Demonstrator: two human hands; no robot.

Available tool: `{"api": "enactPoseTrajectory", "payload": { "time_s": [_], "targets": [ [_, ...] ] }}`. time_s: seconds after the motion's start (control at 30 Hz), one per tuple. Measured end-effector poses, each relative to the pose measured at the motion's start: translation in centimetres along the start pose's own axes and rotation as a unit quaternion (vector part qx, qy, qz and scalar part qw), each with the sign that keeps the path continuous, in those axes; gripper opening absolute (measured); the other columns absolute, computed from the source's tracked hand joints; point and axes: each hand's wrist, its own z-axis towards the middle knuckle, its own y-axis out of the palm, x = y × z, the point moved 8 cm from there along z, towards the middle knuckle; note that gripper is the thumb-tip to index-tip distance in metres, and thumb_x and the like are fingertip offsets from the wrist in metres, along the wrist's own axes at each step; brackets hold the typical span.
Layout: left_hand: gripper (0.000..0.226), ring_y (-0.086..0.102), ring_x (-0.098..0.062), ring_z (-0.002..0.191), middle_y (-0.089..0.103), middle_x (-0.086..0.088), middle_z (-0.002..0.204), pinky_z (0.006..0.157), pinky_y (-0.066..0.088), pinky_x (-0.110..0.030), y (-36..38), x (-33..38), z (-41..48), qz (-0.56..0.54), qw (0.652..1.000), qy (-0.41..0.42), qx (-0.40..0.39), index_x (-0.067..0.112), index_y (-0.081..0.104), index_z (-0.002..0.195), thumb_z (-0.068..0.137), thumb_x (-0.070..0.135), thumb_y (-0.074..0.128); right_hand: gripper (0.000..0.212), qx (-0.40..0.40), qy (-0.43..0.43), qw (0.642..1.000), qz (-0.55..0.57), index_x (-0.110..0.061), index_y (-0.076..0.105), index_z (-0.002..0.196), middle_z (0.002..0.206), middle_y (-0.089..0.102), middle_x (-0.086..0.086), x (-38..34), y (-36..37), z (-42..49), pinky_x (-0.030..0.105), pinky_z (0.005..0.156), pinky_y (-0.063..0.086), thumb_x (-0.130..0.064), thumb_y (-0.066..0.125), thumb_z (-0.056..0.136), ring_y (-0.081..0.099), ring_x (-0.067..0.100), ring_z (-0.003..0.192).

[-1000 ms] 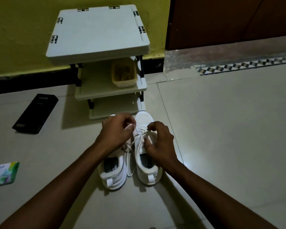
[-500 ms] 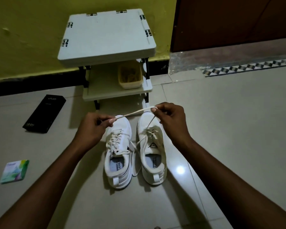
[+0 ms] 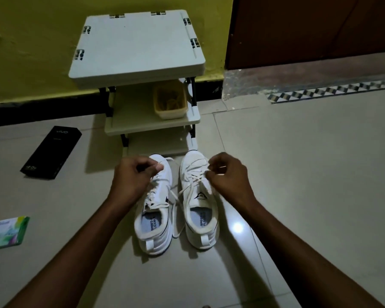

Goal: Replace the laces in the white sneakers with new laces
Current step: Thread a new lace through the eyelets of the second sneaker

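Loosely laced white sneakers (image 3: 176,203) side by side, lace (image 3: 178,210) trailing between.

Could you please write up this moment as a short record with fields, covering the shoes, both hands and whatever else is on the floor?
sneakers: left sneaker and right sneaker, side by side on the tiled floor, toes toward the shelf
laces: white lace loose, trailing between the shoes
left hand: fingers curled over the left sneaker's toe end
right hand: fingers curled over the right sneaker's laces
shelf: holds a yellow tub
floor items: black box, green packet
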Motion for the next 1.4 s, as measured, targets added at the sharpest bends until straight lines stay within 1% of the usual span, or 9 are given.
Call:
{"api": "enactPoseTrajectory", "payload": {
  "time_s": [0.17,0.23,0.33,0.47,0.6,0.73,0.97,1.13,1.4],
  "targets": [
    [0.011,0.068,-0.020,0.061,0.072,-0.010,0.069,0.060,0.059,-0.030,5.0,1.1,-0.8,-0.125,0.987,-0.073,-0.067,0.001,0.070,0.077,0.088,0.000,0.073,0.039,-0.088,-0.087,0.980,-0.156,-0.016,0.069,0.099,0.090,0.071,0.000,-0.1,2.2,-1.7,0.033,0.078,0.056,-0.031,0.083,0.067,0.066,0.016,0.082],
    [0.019,0.073,-0.032,0.067,0.071,-0.020,0.076,0.070,0.064,-0.040,7.1,1.1,-1.4,-0.162,0.977,-0.114,-0.079,0.000,0.067,0.071,0.086,-0.010,0.071,0.029,-0.066,-0.089,0.984,-0.140,-0.014,0.072,0.092,0.082,0.071,0.001,0.1,1.8,-1.8,0.038,0.072,0.057,-0.026,0.080,0.068,0.067,0.017,0.075],
    [0.021,0.075,-0.035,0.072,0.073,-0.024,0.078,0.075,0.064,-0.046,8.9,0.3,-1.8,-0.141,0.976,-0.144,-0.081,0.003,0.068,0.067,0.081,-0.010,0.077,0.015,-0.032,-0.053,0.996,-0.060,-0.017,0.075,0.087,0.076,0.072,-0.005,1.4,1.1,-2.1,0.028,0.066,0.058,-0.020,0.080,0.073,0.069,0.007,0.067],
    [0.021,0.077,-0.025,0.070,0.075,-0.013,0.070,0.078,0.064,-0.046,9.3,-0.5,-1.6,-0.066,0.986,-0.133,-0.070,0.011,0.073,0.063,0.076,-0.002,0.084,0.012,-0.005,0.019,0.999,0.047,-0.019,0.077,0.087,0.078,0.075,-0.009,3.7,0.4,-2.2,0.019,0.068,0.056,-0.012,0.079,0.077,0.071,0.001,0.071],
    [0.015,0.077,-0.024,0.069,0.075,-0.012,0.070,0.080,0.064,-0.046,9.7,-0.6,-1.8,-0.067,0.985,-0.141,-0.067,0.006,0.073,0.068,0.076,-0.002,0.084,0.018,-0.015,0.102,0.982,0.158,-0.020,0.079,0.089,0.078,0.076,0.000,5.9,0.8,-2.1,0.034,0.066,0.059,-0.007,0.078,0.078,0.071,0.014,0.071],
    [0.013,0.076,-0.023,0.067,0.075,-0.011,0.067,0.078,0.064,-0.046,10.1,-0.4,-1.8,-0.055,0.986,-0.141,-0.066,0.005,0.074,0.071,0.075,0.003,0.086,0.016,-0.028,0.125,0.968,0.214,-0.015,0.078,0.091,0.081,0.076,0.008,6.4,0.9,-2.2,0.034,0.062,0.054,-0.004,0.076,0.081,0.067,0.018,0.068],
    [0.011,0.075,-0.015,0.066,0.073,0.001,0.061,0.077,0.063,-0.043,10.5,0.0,-1.9,0.011,0.993,-0.105,-0.050,0.014,0.073,0.066,0.073,0.014,0.083,0.014,-0.035,0.132,0.963,0.231,-0.016,0.077,0.090,0.082,0.075,0.010,6.6,1.2,-2.3,0.033,0.062,0.052,-0.006,0.075,0.081,0.066,0.018,0.067],
    [0.021,0.070,-0.007,0.057,0.070,0.005,0.055,0.058,0.056,-0.027,10.1,0.6,-2.2,0.052,0.996,-0.069,-0.001,0.013,0.070,0.060,0.079,0.013,0.077,0.017,-0.037,0.122,0.968,0.218,-0.018,0.077,0.089,0.081,0.076,0.004,6.4,1.1,-2.2,0.034,0.064,0.054,-0.005,0.073,0.079,0.069,0.017,0.069],
    [0.025,0.070,-0.015,0.057,0.069,0.004,0.054,0.060,0.057,-0.032,10.1,-0.9,-2.7,0.027,0.992,-0.113,0.047,0.016,0.068,0.056,0.074,0.019,0.085,0.016,-0.043,0.114,0.966,0.228,-0.017,0.077,0.091,0.082,0.076,0.006,6.4,1.3,-2.2,0.033,0.065,0.053,-0.006,0.073,0.080,0.069,0.017,0.071]
  ]
}}
